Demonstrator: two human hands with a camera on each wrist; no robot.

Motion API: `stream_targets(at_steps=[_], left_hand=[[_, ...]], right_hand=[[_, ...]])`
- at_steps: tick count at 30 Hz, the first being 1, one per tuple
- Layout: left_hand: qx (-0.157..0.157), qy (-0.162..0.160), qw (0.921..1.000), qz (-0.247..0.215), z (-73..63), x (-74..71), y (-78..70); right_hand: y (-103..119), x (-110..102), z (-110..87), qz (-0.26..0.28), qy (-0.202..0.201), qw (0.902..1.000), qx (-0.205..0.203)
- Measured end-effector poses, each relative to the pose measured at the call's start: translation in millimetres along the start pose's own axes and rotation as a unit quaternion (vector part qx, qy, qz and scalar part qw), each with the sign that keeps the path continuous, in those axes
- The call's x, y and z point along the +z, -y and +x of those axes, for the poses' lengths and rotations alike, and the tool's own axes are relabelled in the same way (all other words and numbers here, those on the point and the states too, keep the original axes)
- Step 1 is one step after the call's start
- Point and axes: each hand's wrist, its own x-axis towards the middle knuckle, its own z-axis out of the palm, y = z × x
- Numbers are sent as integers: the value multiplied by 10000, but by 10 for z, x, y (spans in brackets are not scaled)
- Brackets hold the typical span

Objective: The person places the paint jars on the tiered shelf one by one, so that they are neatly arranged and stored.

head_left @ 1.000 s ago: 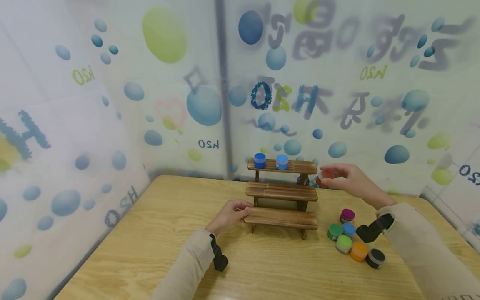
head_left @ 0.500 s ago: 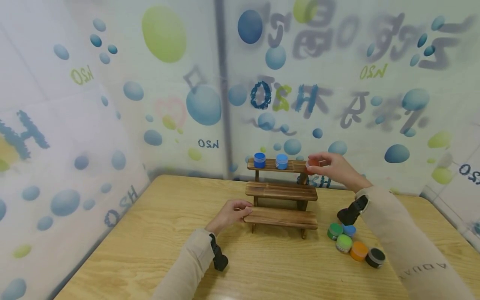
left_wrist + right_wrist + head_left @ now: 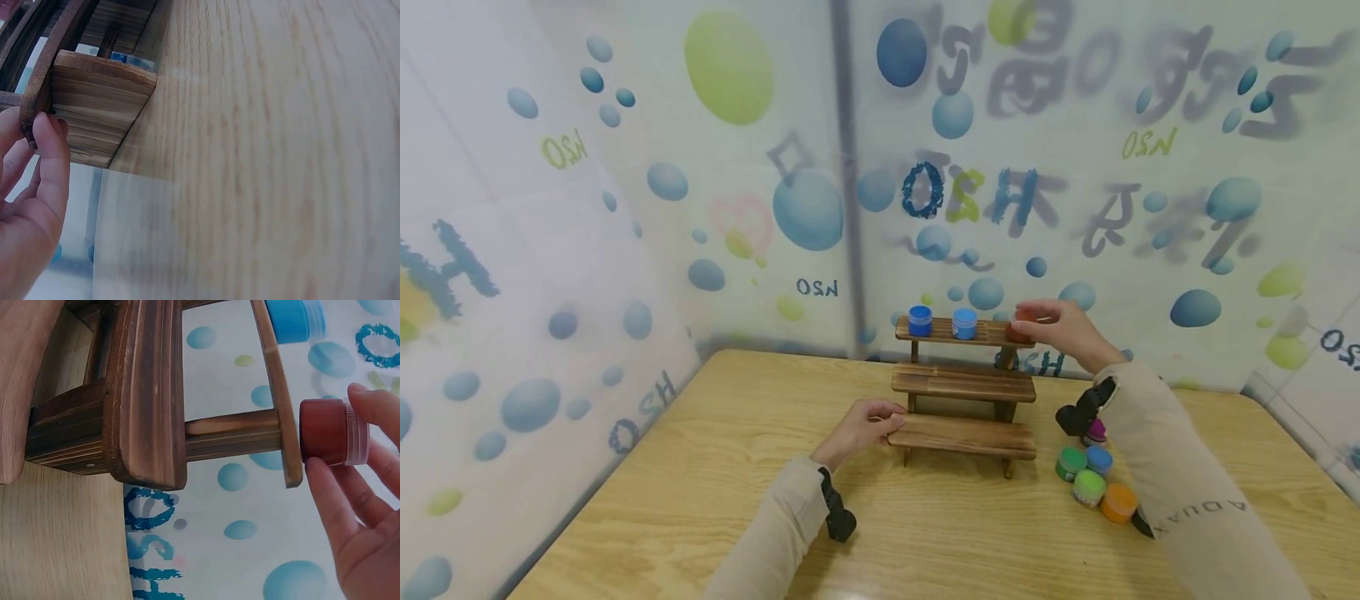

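Note:
A three-step wooden shelf (image 3: 962, 383) stands on the table. My right hand (image 3: 1063, 329) holds a small red-brown paint jar (image 3: 323, 431) at the right end of the top step, fingers and thumb around its sides. In the right wrist view the jar's base is at the step's surface. To its left on that step are a dark blue jar (image 3: 920, 322) and a light blue jar (image 3: 964, 324). My left hand (image 3: 859, 429) grips the left end of the bottom step, which the left wrist view shows between thumb and fingers (image 3: 53, 156).
Right of the shelf, several jars are grouped on the table (image 3: 700, 500): green (image 3: 1071, 463), blue (image 3: 1099, 460), light green (image 3: 1088, 487), orange (image 3: 1118, 503), and a magenta one (image 3: 1095, 432) partly behind the right wrist camera. A black jar (image 3: 1142, 522) is mostly covered by the right sleeve. A printed curtain hangs behind.
My right hand has carried the red-brown jar leftward from beside the shelf onto the right end of the top step. My left hand has stayed on the bottom step.

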Motion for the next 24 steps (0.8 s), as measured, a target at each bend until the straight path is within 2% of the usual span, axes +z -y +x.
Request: stream_targets(at_steps=[5,15,18,24], left_hand=[[-1,-3,10000,-4,-4,2,3],[-20,-3,10000,1,9,5,6],[3,-16,10000,-32,35,0,52],[46,-66,9999,-68,127,-12,241]], right_hand=[[-33,20,18,68,-34,10000,26],[9,78,81,-152,-120,9998,83],[1,100,95,-119,-89,9999,74],[-15,137,106,-22,-70,10000,61]])
